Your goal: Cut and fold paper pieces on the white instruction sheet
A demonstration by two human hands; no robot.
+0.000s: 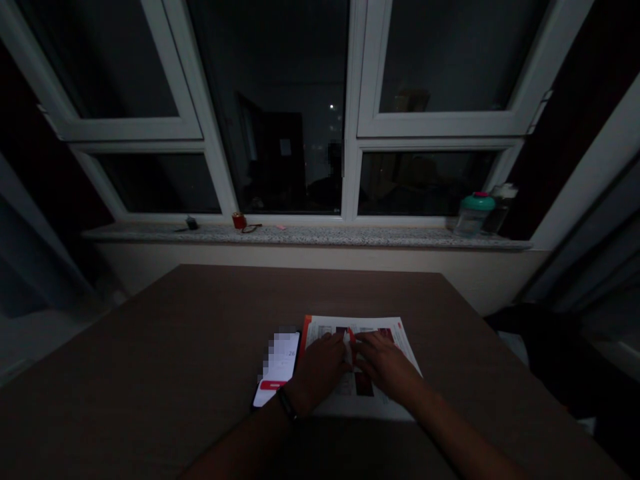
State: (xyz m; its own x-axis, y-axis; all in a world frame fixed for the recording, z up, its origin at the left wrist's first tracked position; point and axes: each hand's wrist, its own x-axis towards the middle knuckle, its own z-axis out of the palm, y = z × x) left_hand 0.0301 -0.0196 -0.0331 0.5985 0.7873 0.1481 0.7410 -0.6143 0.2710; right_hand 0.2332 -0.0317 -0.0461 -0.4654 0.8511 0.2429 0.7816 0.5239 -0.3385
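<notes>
My left hand [320, 370] and my right hand [386, 367] lie side by side over a printed sheet with red pictures [387, 357], fingertips meeting. Between them stands a small folded piece of white and red paper [349, 347], held at its sides by both hands. Its exact shape is partly hidden by my fingers. A smartphone with a lit screen [277, 369] lies on the table just left of the sheet, next to my left hand. A dark band [287, 403] circles my left wrist.
The brown table [150, 353] runs toward a granite windowsill [310, 235] under dark, white-framed windows [270, 107]. On the sill stand a green-lidded plastic container [475, 215] and a small red cup [239, 221]. A small dark object [191, 223] sits further left.
</notes>
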